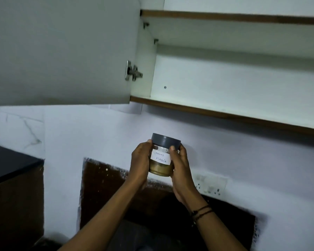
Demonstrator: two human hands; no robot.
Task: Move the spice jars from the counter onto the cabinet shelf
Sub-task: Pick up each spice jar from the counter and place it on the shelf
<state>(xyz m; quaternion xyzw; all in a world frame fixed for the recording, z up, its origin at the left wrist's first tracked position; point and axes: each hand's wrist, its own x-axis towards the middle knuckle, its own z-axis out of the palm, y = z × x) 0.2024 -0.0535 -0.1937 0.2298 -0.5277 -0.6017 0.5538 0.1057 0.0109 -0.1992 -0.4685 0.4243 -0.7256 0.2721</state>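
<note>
A glass spice jar (160,161) with a grey lid, brown powder inside and a white label reading "Garam Masala" is held upright in the air in front of the white wall. My left hand (140,163) grips its left side and my right hand (180,167) grips its right side, thumbs near the lid. The open wall cabinet is above and to the right; its lower shelf (225,110) has a brown front edge and shows nothing on it. The jar is well below that shelf.
The cabinet door (62,51) stands open at the upper left, with a metal hinge (132,71). A dark counter (9,162) lies at the left. A wall socket plate (211,184) sits right of my right hand. An upper shelf (234,17) runs across the top.
</note>
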